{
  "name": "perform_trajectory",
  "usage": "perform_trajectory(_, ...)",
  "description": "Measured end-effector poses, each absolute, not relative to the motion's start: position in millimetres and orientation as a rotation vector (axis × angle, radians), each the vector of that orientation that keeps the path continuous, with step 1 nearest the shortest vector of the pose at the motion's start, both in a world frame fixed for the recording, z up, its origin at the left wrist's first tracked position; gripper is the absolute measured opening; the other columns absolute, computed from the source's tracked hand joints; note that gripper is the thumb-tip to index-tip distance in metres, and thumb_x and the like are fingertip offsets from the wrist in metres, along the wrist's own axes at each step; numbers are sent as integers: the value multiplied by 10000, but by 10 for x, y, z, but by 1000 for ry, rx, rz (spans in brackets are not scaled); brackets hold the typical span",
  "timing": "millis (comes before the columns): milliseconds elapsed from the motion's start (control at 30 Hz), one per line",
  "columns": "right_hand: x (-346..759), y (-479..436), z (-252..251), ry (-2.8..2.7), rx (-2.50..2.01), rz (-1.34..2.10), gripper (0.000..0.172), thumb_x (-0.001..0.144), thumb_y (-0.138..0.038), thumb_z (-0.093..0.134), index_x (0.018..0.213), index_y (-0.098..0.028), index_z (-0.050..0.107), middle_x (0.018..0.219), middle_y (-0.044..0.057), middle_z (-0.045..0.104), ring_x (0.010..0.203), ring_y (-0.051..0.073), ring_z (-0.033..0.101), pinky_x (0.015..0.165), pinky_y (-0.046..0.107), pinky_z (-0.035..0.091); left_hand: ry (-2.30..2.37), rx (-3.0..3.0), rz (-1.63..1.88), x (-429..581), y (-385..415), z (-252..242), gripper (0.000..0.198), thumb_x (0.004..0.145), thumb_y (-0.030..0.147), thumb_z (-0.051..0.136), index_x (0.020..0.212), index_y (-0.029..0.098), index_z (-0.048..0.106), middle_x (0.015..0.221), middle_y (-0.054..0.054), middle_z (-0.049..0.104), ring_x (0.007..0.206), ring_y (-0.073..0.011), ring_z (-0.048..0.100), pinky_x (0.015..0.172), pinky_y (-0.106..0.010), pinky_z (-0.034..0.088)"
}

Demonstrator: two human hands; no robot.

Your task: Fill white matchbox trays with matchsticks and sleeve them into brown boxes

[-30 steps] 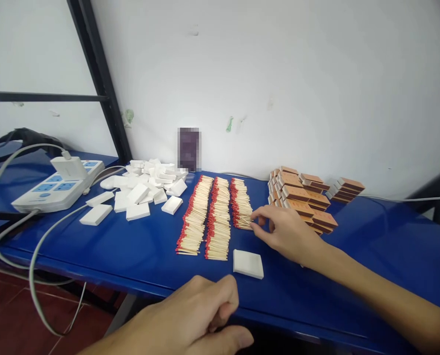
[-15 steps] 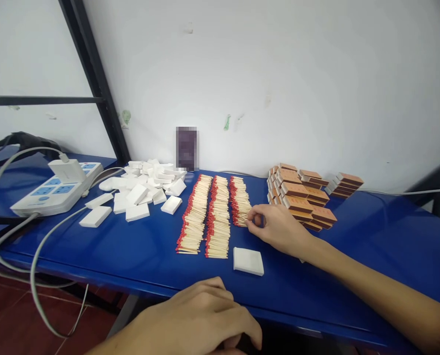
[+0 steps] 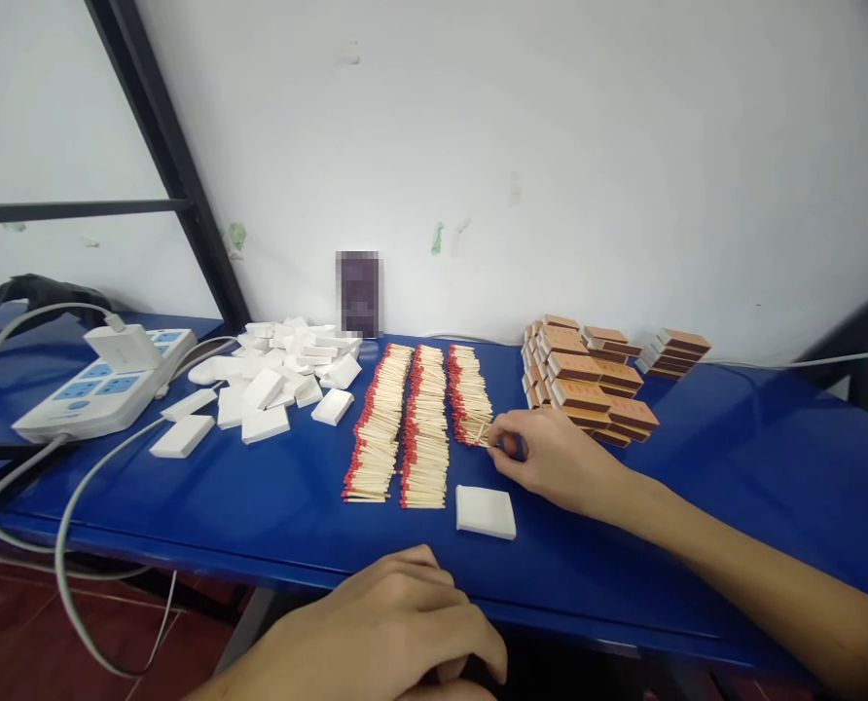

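My right hand (image 3: 547,453) is closed in a pinch on a few wooden matches at the near end of the right-hand row of matches (image 3: 467,389). Their exact number is hidden by the fingertips. Two longer rows of red-tipped matches, the middle row (image 3: 426,428) and the left row (image 3: 381,419), lie beside it. A white matchbox tray (image 3: 485,511) lies flat in front of the right row, just left of my right wrist. At the table's front edge, my left hand (image 3: 382,628) is curled with its fingers bent down; nothing shows in it.
A heap of white matchbox trays (image 3: 288,360) lies at the left. Printed matchbox sleeves (image 3: 580,368) are stacked at the right, near a smaller stack (image 3: 674,352). A white power strip (image 3: 109,385) with looping cables (image 3: 65,545) occupies the table's (image 3: 207,497) left end.
My right hand stays at the near end of the right row, its fingertips slightly lower among the loose matches. The whole view has shifted a little; my left hand stays curled at the edge.
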State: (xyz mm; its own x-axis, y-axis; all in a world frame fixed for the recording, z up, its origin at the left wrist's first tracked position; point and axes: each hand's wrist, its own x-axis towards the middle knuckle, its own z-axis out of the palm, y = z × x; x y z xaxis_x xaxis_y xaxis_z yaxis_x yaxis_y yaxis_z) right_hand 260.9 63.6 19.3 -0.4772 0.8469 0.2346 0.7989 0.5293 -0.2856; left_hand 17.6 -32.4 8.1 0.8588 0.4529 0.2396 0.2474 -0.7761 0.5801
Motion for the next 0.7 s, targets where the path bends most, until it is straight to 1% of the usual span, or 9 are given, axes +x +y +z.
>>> perform_trajectory(67, 2624, 636, 189, -2424, -1379, 197, 98, 802, -168, 585, 794, -194, 679, 690, -5, 646, 582, 130, 556, 565, 259, 376, 488, 2497, 439, 181, -316, 95, 132, 995, 325, 602, 1010, 201, 643, 821, 14, 716, 752, -145, 624, 835, -257, 417)
perform_trajectory(133, 2641, 651, 182, -2412, -1370, 183, 94, 808, -180, 595, 838, -194, 684, 697, -8, 642, 575, 127, 546, 559, 256, 371, 443, 2512, 380, 185, -311, 108, 60, 980, 238, 625, 1024, 201, 645, 892, 11, 743, 784, -143, 639, 855, -259, 402)
perform_trajectory(200, 2660, 679, 170, -2412, -1301, 168, 118, 840, -199, 585, 898, -194, 688, 713, -4, 646, 572, 126, 537, 562, 255, 374, 394, 2529, 356, 180, -309, 113, 61, 979, 186, 619, 1029, 207, 647, 933, 11, 758, 797, -137, 649, 868, -261, 391)
perform_trajectory(300, 2687, 731, 148, -2439, -1178, 113, 191, 916, -221, 518, 986, -192, 694, 784, 22, 665, 593, 128, 536, 593, 260, 393, 345, 2577, 352, 156, -309, 105, 85, 991, 214, 607, 1063, 220, 652, 959, 6, 763, 818, -140, 659, 905, -274, 387)
perform_trajectory(367, 2701, 759, 138, -2453, -1154, 77, 212, 940, -225, 493, 995, -193, 695, 828, 35, 665, 617, 131, 542, 609, 263, 400, 333, 2603, 330, 136, -309, 98, 104, 1004, 258, 592, 1075, 222, 658, 955, 0, 759, 835, -148, 661, 944, -284, 384)
perform_trajectory(500, 2706, 778, 141, -2423, -1177, 55, 159, 927, -230, 521, 944, -189, 674, 853, 36, 644, 640, 133, 542, 617, 266, 397, 331, 2645, 283, 123, -309, 105, 121, 1022, 266, 558, 1081, 225, 656, 949, 0, 757, 846, -148, 658, 971, -293, 379)
perform_trajectory(600, 2690, 780, 146, -2394, -1212, 27, 128, 917, -228, 534, 912, -188, 655, 849, 35, 634, 676, 145, 549, 641, 274, 395, 308, 2639, 299, 130, -301, 112, 162, 1043, 286, 510, 1028, 227, 660, 921, 0, 754, 814, -150, 645, 907, -312, 405)
perform_trajectory(700, 2666, 790, 132, -2405, -1223, 34, 131, 919, -220, 536, 909, -187, 662, 849, 40, 635, 719, 159, 565, 645, 275, 392, 261, 2610, 353, 131, -291, 90, 265, 1066, 319, 428, 980, 234, 664, 898, -15, 747, 788, -159, 630, 822, -332, 418)
